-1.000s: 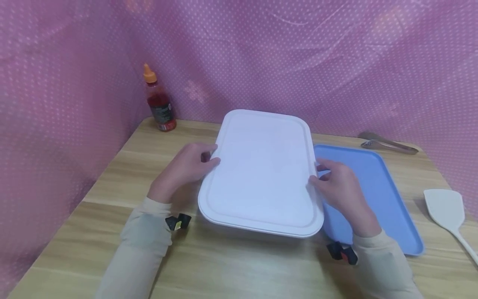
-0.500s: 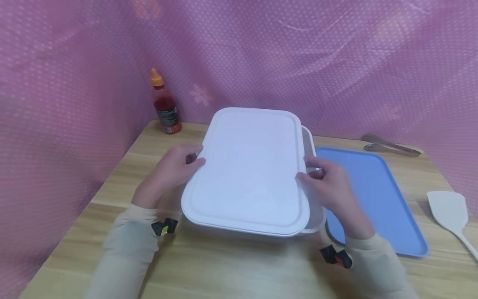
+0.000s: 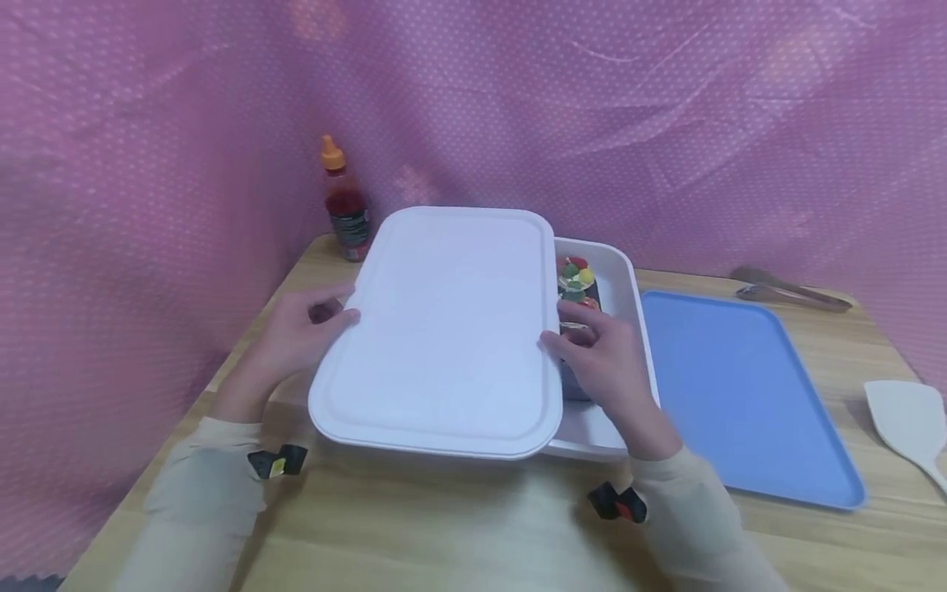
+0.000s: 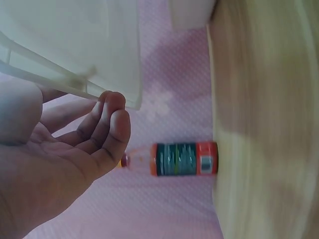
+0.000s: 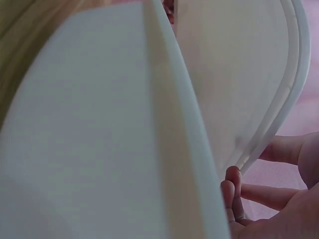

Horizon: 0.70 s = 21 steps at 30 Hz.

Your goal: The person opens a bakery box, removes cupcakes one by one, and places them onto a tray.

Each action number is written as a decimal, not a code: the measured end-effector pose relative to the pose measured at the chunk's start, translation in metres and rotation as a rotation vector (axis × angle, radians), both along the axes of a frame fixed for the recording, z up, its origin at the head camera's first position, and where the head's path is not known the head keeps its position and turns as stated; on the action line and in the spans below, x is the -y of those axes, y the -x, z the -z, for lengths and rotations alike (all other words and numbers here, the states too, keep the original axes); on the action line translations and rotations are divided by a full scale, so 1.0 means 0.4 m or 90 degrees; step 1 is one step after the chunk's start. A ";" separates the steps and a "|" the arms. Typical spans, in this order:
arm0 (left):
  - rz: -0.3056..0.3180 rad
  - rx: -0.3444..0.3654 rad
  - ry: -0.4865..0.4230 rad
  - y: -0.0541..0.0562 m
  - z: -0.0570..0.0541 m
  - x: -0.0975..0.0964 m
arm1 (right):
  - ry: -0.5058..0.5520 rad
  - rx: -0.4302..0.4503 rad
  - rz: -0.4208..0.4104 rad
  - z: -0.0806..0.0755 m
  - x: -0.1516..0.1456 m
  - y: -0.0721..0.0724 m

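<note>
A white rectangular lid (image 3: 444,329) with rounded corners is held up between both hands. My left hand (image 3: 299,333) pinches its left edge, thumb on top and fingertips beneath, as the left wrist view shows. At the opposite edge my right hand (image 3: 610,362) grips the lid the same way. Below the lid stands a white box (image 3: 632,304), its right part uncovered. Inside the box, colourful food-like pieces (image 3: 575,279) in red, green and yellow show beside the right fingers. The lid hides the rest of the box.
Right of the box lies a blue tray (image 3: 747,395). Metal tongs (image 3: 792,292) lie behind it, and a white spatula (image 3: 906,423) is at the far right. A sauce bottle (image 3: 348,210) with an orange cap stands at the back left. Pink dotted cloth (image 3: 473,107) hangs behind the table.
Both hands have carried the lid leftward off the box. The box's right side and some of its contents have come into view.
</note>
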State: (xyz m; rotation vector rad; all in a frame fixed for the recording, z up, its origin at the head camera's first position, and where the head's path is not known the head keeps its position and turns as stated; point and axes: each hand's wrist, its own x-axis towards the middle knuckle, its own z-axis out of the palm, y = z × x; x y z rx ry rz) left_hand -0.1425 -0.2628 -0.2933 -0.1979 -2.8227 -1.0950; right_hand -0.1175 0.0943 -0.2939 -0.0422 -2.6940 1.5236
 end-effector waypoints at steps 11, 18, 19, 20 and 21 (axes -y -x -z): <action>-0.055 -0.008 0.042 -0.015 0.020 0.096 | 0.097 0.040 -0.015 0.012 0.121 0.018; -0.075 -0.007 0.051 -0.030 0.033 0.147 | 0.119 0.038 -0.025 0.017 0.184 0.022; -0.077 -0.008 0.054 -0.032 0.034 0.155 | 0.119 0.041 -0.023 0.018 0.192 0.021; -0.078 -0.010 0.059 -0.034 0.035 0.162 | 0.115 0.042 -0.020 0.020 0.200 0.022; -0.079 -0.011 0.060 -0.034 0.036 0.170 | 0.114 0.044 -0.018 0.023 0.207 0.022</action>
